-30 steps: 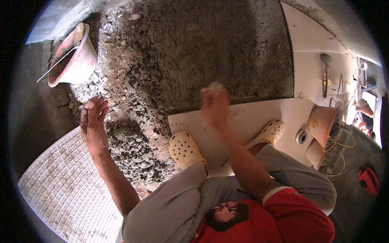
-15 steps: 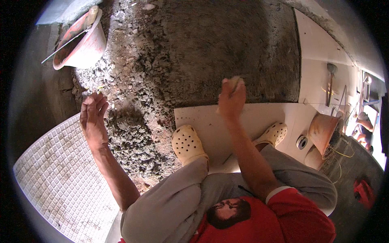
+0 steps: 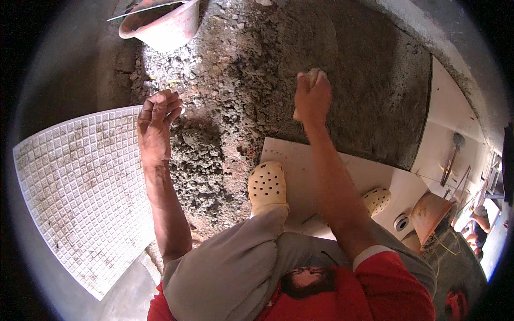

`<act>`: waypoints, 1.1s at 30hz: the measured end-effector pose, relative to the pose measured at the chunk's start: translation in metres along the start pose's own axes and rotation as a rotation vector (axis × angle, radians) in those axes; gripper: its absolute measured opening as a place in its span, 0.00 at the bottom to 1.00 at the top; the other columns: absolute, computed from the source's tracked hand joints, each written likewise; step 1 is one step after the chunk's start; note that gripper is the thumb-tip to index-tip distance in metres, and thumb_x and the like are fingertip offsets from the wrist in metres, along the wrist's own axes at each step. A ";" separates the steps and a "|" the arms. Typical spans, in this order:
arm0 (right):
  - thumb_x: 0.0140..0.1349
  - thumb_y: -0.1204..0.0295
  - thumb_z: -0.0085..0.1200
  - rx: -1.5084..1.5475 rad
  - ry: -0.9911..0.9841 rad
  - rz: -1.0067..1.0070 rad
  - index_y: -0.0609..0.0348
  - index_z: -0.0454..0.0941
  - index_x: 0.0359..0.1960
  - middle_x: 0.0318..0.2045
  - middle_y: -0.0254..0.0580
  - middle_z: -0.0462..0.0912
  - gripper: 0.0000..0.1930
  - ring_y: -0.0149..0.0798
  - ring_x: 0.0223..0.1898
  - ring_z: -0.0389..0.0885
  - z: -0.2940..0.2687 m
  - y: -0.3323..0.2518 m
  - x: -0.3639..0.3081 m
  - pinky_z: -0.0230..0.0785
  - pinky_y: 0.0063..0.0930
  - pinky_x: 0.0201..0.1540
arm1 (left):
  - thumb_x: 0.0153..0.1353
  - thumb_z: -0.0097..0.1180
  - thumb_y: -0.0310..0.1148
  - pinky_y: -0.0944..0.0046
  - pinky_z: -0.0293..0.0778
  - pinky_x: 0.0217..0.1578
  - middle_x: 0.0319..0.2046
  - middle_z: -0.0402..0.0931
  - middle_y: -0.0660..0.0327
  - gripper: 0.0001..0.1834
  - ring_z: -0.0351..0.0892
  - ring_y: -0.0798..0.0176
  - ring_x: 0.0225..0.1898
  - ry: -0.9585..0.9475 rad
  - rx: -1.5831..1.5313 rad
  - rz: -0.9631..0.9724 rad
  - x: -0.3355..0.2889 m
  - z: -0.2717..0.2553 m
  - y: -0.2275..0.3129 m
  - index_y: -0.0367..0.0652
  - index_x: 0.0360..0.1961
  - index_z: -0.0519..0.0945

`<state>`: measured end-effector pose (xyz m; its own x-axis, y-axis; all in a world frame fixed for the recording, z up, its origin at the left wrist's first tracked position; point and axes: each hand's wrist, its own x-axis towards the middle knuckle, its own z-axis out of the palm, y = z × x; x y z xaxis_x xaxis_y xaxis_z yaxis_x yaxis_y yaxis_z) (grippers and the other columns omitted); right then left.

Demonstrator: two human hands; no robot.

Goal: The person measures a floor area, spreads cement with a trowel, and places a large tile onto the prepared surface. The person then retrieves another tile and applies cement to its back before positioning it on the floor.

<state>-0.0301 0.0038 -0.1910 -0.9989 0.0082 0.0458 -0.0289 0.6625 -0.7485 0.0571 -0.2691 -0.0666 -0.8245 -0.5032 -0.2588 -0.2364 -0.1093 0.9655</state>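
My right hand [image 3: 313, 99] is closed round a pale tool handle [image 3: 296, 114] over the smoothed grey mortar bed [image 3: 369, 91]. The rest of that tool does not stand out against the mortar. My left hand [image 3: 158, 125] is held up beside the upper corner of a large tile [image 3: 85, 176], whose white gridded back faces me. Its fingers are loosely bent, and I see nothing in them; whether it touches the tile I cannot tell. Rough, crumbly mortar [image 3: 201, 171] lies beyond that hand.
A worn bucket [image 3: 166, 35] with a thin straight tool across its rim stands at the far left. Laid pale tiles [image 3: 300, 166] lie under my clogs [image 3: 267, 187]. To the right are a mallet [image 3: 451, 158], an orange bucket [image 3: 430, 211], a round ring [image 3: 401, 222] and another person [image 3: 478, 224].
The view has shifted, so the bucket and tiles appear elsewhere in the picture. My right hand has moved farther over the mortar bed, still holding the handle. My left hand stays by the tile's corner.
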 end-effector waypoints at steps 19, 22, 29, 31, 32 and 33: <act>0.66 0.56 0.53 -0.068 -0.348 -0.462 0.69 0.72 0.53 0.31 0.50 0.79 0.26 0.41 0.29 0.81 0.011 -0.021 0.060 0.75 0.39 0.31 | 0.67 0.56 0.44 0.60 0.77 0.48 0.40 0.81 0.55 0.19 0.81 0.60 0.43 0.037 0.062 0.013 -0.006 -0.009 0.004 0.38 0.46 0.79; 0.65 0.58 0.54 0.193 -0.251 -0.570 0.66 0.74 0.50 0.22 0.41 0.78 0.22 0.32 0.19 0.78 -0.013 -0.051 0.047 0.72 0.31 0.22 | 0.66 0.57 0.43 0.60 0.77 0.47 0.40 0.81 0.55 0.18 0.81 0.60 0.43 0.059 0.011 0.031 -0.013 -0.009 0.005 0.37 0.46 0.79; 0.63 0.62 0.58 0.595 0.140 -0.192 0.64 0.72 0.50 0.22 0.40 0.79 0.21 0.30 0.20 0.79 -0.098 -0.150 0.069 0.75 0.25 0.23 | 0.68 0.54 0.42 0.59 0.75 0.50 0.41 0.81 0.54 0.17 0.80 0.60 0.44 0.114 0.063 0.039 -0.031 -0.034 0.009 0.37 0.46 0.78; 0.64 0.64 0.57 0.572 0.209 -0.370 0.68 0.70 0.50 0.19 0.39 0.76 0.21 0.31 0.19 0.77 -0.090 -0.147 0.064 0.75 0.27 0.23 | 0.68 0.54 0.41 0.59 0.75 0.50 0.41 0.81 0.55 0.17 0.80 0.60 0.44 0.129 0.011 0.044 -0.035 -0.035 0.013 0.37 0.46 0.78; 0.64 0.65 0.55 0.545 0.216 -0.320 0.69 0.69 0.50 0.21 0.40 0.76 0.20 0.31 0.18 0.76 -0.070 -0.137 0.053 0.75 0.29 0.23 | 0.68 0.54 0.41 0.59 0.75 0.50 0.41 0.80 0.55 0.16 0.80 0.60 0.44 0.146 0.000 0.040 -0.037 -0.035 0.016 0.37 0.46 0.78; 0.65 0.65 0.53 0.511 0.238 -0.375 0.69 0.68 0.49 0.24 0.41 0.76 0.19 0.32 0.18 0.75 -0.037 -0.127 0.036 0.74 0.31 0.22 | 0.68 0.54 0.40 0.59 0.76 0.49 0.42 0.80 0.56 0.15 0.80 0.60 0.44 0.149 -0.015 0.041 -0.037 -0.035 0.020 0.39 0.45 0.78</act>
<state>-0.0613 -0.0518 -0.0697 -0.8846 0.0501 0.4637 -0.4437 0.2158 -0.8698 0.1009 -0.2824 -0.0368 -0.7474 -0.6291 -0.2136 -0.1957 -0.0987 0.9757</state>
